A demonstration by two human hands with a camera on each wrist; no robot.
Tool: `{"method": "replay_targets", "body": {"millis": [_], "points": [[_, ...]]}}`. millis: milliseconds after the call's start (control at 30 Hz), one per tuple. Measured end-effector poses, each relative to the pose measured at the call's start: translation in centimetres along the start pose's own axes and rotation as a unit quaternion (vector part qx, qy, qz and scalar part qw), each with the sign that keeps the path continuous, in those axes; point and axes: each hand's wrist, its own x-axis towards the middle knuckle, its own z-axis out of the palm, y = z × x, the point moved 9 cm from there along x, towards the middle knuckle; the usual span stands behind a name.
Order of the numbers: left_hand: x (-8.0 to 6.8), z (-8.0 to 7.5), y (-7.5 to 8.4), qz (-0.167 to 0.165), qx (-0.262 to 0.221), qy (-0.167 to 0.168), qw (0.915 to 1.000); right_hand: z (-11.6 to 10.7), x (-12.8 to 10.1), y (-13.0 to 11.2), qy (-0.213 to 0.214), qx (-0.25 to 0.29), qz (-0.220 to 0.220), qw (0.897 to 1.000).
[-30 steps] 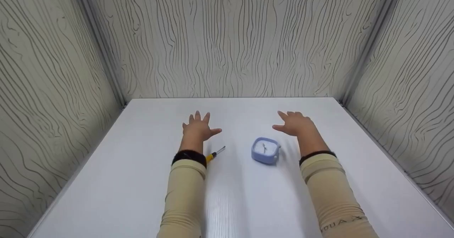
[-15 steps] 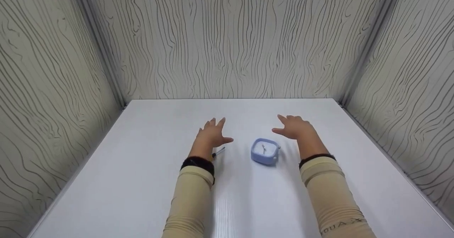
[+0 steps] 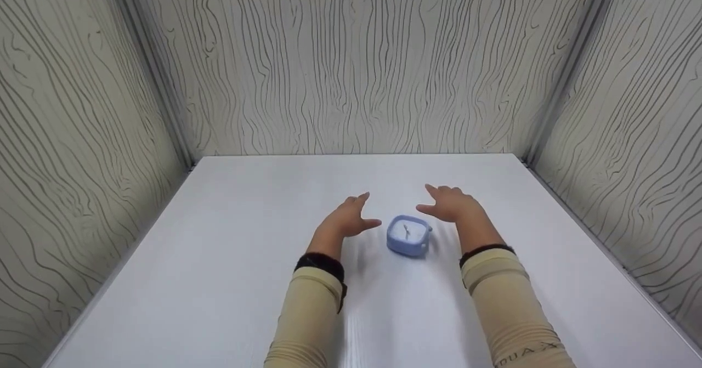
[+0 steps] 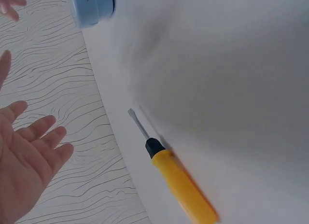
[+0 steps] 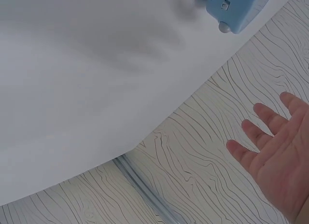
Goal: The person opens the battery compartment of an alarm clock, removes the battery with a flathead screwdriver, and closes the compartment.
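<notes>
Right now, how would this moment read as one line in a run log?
left hand: open, beside clock, not touching | right hand: open, beside clock | blue clock: face up on white table | yellow screwdriver: lying on table, untouched

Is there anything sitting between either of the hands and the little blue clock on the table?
Nothing visible. The blue clock lies between the open left hand and right hand, with only bare white table in the gaps. The yellow screwdriver lies under the left forearm, off to the side.
</notes>
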Motion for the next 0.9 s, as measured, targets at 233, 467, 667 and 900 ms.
{"method": "replay_targets", "body": {"millis": [233, 467, 667, 900], "points": [[0.2, 1.9, 0.0, -0.018, -0.027, -0.020, 0.9993, 1.3, 0.2, 0.2, -0.013, 0.030, 0.014, 0.999], [0.6, 3.8, 0.1, -0.036, -0.063, -0.017, 0.9972, 2.9, 0.1, 0.3, -0.025, 0.056, 0.010, 0.998], [0.9, 4.7, 0.5, -0.068, -0.095, 0.015, 0.9931, 4.1, 0.1, 0.1, -0.032, 0.068, 0.002, 0.997], [0.8, 6.0, 1.1, -0.093, -0.142, 0.019, 0.9853, 5.3, 0.2, -0.2, -0.032, 0.085, 0.009, 0.996]]}}
